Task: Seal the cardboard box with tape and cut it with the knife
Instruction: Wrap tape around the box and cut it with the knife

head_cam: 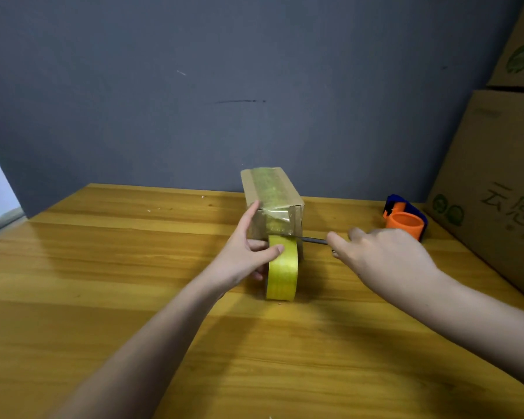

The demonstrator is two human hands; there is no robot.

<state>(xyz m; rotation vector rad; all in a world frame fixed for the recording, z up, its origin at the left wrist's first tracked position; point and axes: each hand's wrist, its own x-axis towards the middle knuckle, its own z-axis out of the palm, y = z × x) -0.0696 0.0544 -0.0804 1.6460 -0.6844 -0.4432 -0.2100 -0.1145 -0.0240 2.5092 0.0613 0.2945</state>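
Knife at the tape, right up against the box

The small cardboard box [272, 204] sits toward the back of the wooden table [103, 267], a tape strip over its top and down the near end. Left hand [248, 252] curls round the yellow tape roll [282, 267] standing on edge just in front of the box, index finger stretched up touching the box corner. Right hand [381, 255] grips the knife [307, 239], blade laid across the tape above the roll. Orange tape dispenser [406, 220] and big cartons [493, 182] off right.
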